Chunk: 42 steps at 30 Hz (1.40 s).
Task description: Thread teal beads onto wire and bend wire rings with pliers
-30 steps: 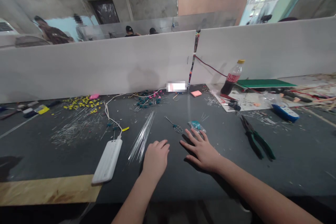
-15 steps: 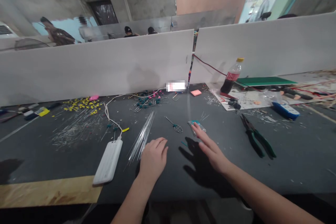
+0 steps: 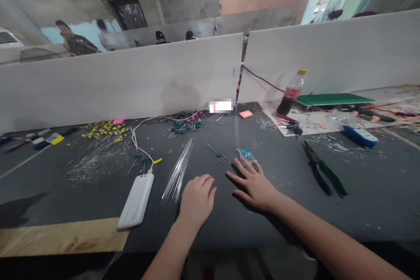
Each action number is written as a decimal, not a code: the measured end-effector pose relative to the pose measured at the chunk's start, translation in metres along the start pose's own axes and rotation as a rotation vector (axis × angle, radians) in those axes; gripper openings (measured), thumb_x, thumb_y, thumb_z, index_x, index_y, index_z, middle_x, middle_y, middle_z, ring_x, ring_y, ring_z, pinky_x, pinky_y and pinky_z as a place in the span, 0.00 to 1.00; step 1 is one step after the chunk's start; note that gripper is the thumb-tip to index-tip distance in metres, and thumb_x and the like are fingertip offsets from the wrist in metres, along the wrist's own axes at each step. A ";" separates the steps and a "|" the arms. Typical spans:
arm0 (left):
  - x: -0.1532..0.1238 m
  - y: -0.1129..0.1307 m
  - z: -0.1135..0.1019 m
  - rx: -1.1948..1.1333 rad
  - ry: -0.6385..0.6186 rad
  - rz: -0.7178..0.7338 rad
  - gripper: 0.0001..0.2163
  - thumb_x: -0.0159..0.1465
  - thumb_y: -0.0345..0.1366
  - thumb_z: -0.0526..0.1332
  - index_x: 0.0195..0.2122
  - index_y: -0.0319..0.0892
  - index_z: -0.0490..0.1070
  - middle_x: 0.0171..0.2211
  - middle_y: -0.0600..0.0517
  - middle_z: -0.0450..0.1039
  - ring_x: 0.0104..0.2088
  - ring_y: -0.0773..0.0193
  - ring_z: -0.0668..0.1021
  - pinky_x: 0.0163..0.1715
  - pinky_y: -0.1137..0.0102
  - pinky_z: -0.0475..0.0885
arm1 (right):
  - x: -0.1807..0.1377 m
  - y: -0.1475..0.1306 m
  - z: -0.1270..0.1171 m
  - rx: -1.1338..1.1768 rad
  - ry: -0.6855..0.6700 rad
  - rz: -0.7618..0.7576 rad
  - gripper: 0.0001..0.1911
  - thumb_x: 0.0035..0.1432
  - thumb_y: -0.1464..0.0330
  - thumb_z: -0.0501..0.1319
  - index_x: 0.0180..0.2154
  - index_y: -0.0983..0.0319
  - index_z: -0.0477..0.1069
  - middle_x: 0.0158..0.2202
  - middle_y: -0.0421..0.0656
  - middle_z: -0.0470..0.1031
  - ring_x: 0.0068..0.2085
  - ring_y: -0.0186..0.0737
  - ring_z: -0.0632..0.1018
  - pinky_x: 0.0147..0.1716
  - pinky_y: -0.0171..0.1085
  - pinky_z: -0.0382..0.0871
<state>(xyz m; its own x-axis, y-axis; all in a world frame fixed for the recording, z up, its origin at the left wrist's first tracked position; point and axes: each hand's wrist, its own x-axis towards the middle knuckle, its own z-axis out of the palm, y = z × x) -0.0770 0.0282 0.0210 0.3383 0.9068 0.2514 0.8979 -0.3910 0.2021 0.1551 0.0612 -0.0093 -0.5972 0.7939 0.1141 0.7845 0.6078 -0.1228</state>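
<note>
My left hand (image 3: pixel 197 197) rests on the dark table, its fingers loosely bent, the thumb apart from them, and nothing seen in it. Just to its left lies a bundle of thin silver wires (image 3: pixel 179 170). With fingers spread, my right hand (image 3: pixel 254 183) lies palm down, fingertips at the near edge of a small clear plastic bag (image 3: pixel 246 154) with teal bits inside. Part of the bag is hidden by the fingers. Between and beyond both hands is a small wire piece shaped like a racket (image 3: pixel 221 157), with a teal bit at its neck.
Green-handled pliers (image 3: pixel 323 170) lie at the right, near a blue-and-white device (image 3: pixel 360 136) and a cola bottle (image 3: pixel 291 92). A white power bank (image 3: pixel 136 201) with a cable sits left. Yellow pieces (image 3: pixel 105 130) and loose wires are scattered farther left. A white partition (image 3: pixel 131 83) stands behind.
My right hand has come down from above the table, fingers spreading beside the bag. My left hand has shifted slightly right, still bent. The camera view has moved a little.
</note>
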 end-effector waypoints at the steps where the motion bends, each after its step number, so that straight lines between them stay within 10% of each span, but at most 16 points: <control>1: 0.000 0.000 0.000 -0.001 -0.006 -0.002 0.10 0.65 0.31 0.56 0.45 0.41 0.72 0.47 0.47 0.75 0.44 0.55 0.75 0.42 0.61 0.71 | 0.000 0.000 0.000 0.001 0.002 -0.009 0.29 0.64 0.52 0.51 0.64 0.49 0.55 0.69 0.53 0.44 0.67 0.65 0.47 0.57 0.66 0.44; 18: 0.004 0.026 0.021 -0.059 0.014 -0.040 0.15 0.61 0.36 0.61 0.49 0.40 0.70 0.49 0.44 0.72 0.49 0.51 0.72 0.50 0.54 0.68 | -0.003 0.015 -0.012 0.234 0.256 -0.030 0.14 0.61 0.70 0.52 0.45 0.61 0.74 0.48 0.51 0.75 0.49 0.50 0.72 0.50 0.52 0.64; 42: 0.016 0.034 0.059 0.004 0.123 0.060 0.18 0.63 0.37 0.55 0.53 0.37 0.69 0.51 0.39 0.73 0.50 0.49 0.74 0.51 0.54 0.66 | -0.024 0.018 -0.009 0.621 0.131 -0.019 0.12 0.58 0.75 0.53 0.42 0.60 0.70 0.41 0.49 0.73 0.43 0.45 0.72 0.43 0.46 0.72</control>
<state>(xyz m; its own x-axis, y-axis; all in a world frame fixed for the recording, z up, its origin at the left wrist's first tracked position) -0.0241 0.0384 -0.0240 0.3545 0.8558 0.3769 0.8784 -0.4429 0.1794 0.1851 0.0526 -0.0055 -0.5543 0.7980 0.2365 0.5071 0.5491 -0.6643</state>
